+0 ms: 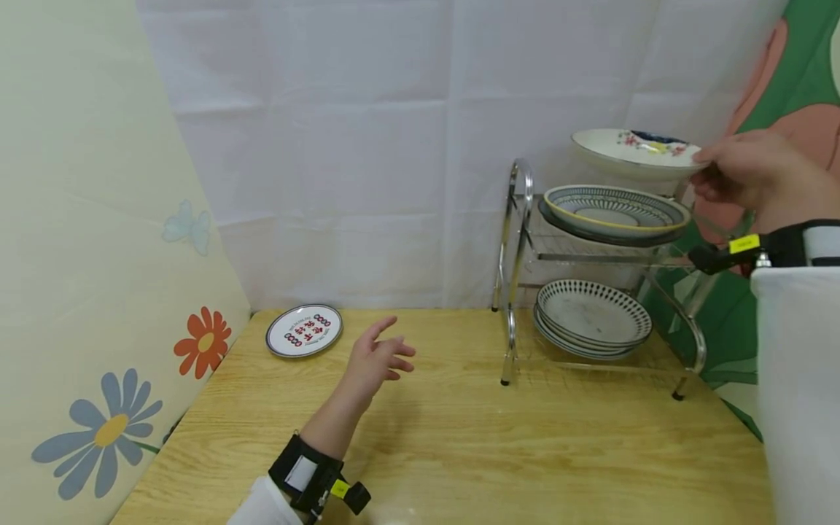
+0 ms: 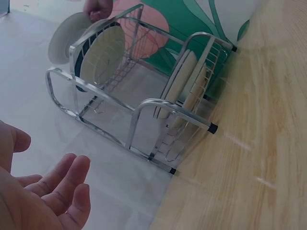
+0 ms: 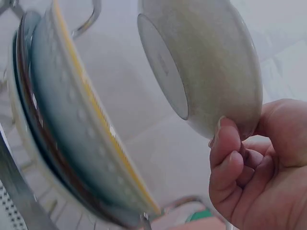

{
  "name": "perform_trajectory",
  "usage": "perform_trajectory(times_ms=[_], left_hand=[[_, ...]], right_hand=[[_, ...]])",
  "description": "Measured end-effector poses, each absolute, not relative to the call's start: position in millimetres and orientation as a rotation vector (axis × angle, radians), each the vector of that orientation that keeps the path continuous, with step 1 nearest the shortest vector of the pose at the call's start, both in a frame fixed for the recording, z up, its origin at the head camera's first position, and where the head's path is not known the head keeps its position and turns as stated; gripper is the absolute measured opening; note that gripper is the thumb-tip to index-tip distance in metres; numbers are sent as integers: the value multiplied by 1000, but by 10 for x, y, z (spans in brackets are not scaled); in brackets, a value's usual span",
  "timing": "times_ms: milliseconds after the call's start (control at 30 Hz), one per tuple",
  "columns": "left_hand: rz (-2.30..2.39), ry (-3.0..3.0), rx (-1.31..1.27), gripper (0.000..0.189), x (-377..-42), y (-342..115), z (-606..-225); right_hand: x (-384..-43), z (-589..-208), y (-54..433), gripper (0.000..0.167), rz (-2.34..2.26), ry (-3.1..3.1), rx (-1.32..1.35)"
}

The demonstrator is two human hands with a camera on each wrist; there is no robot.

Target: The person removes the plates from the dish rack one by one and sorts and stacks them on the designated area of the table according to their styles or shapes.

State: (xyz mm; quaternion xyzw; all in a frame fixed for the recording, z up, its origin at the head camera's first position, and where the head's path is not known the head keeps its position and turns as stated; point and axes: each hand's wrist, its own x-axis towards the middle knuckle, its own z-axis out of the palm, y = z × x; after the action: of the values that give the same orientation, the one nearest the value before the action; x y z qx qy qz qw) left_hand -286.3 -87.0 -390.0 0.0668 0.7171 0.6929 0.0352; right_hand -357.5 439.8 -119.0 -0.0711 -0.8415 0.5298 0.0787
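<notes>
A white plate with a floral pattern is raised above the rack's upper shelf. My right hand pinches its right rim between thumb and fingers; the right wrist view shows its pale underside and foot ring. Just below it, apart from it, a yellow-rimmed patterned plate rests on a dark-edged one on the upper shelf of the metal rack. My left hand hovers over the table with its fingers loosely spread, holding nothing, nearest to a white plate with red print.
Several dotted-rim plates are stacked on the rack's lower shelf. The rack stands at the right of the wooden table. A white cloth hangs behind, with printed sheets at the left and right.
</notes>
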Motion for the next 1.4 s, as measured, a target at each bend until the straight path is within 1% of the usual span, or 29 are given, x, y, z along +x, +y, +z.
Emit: perform_trajectory(times_ms=[100,233,367,467,600,700,800,933,1033,1100,1200,1333,1400], left_hand=[[2146,2174,210,52,-2845,-903,-3861],[2176,2121,192,49,-2811,-948,-3803],[2187,2084,181,49,-2786,-985,-3758],[2188,2064,182,49,-2768,-997,-3726],[2200,2037,194,50,-2731,-996,-3682],[2211,2022,207,51,-2697,-990,-3637],[2219,2006,219,51,-2675,-986,-3594],[2235,1969,242,54,-2648,-978,-3546],[2240,1942,272,57,-2611,-977,-3502],[2242,1922,297,59,-2576,-979,-3465],[2242,1890,346,60,-2512,-986,-3406],[2238,1876,410,61,-2429,-994,-3336],[2237,1885,427,61,-2402,-995,-3316]], right_hand=[[-3554,-1144,4325,35,1677,-2499,-189],[-3470,-1098,4120,32,1805,-2467,-61],[-3413,-1118,3856,26,1973,-2365,81],[-3404,-1131,3642,18,2132,-2262,113],[-3368,-1198,3383,9,2128,-2285,155],[-3308,-1290,3189,6,2049,-2344,215],[-3221,-1400,3006,9,2030,-2359,257],[-3061,-1575,2803,21,2024,-2391,341],[-2953,-1741,2665,26,2052,-2408,401],[-2898,-1876,2586,25,2101,-2387,435],[-2836,-2103,2477,35,2148,-2365,497],[-2768,-2406,2322,50,2078,-2410,516],[-2748,-2550,2246,51,2041,-2435,521]])
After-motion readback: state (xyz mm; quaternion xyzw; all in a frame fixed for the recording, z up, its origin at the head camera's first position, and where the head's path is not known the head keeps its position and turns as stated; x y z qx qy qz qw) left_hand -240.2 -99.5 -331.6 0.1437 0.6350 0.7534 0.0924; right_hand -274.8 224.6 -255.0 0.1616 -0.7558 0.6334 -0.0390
